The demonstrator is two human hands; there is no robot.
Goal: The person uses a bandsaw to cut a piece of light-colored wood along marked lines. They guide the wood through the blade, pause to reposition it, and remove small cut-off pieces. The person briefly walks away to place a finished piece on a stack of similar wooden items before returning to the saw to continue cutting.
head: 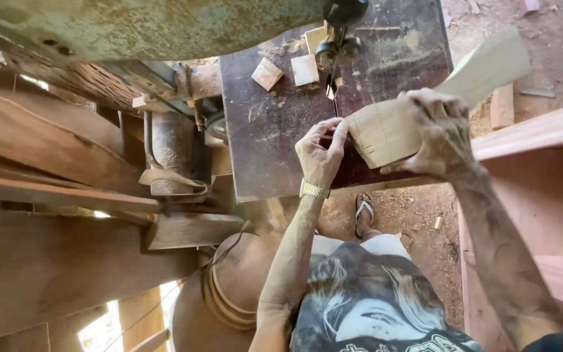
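Pale curved wood piece [386, 133] lies clamped under right hand [441, 133], left hand [320, 153] pinching its edge.

Left hand [320, 153] pinching — right hand [439, 133] clamped, fingers curled

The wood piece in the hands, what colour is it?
Pale tan. The wood piece shows best in the head view, held by both hands on the dark brown saw table.
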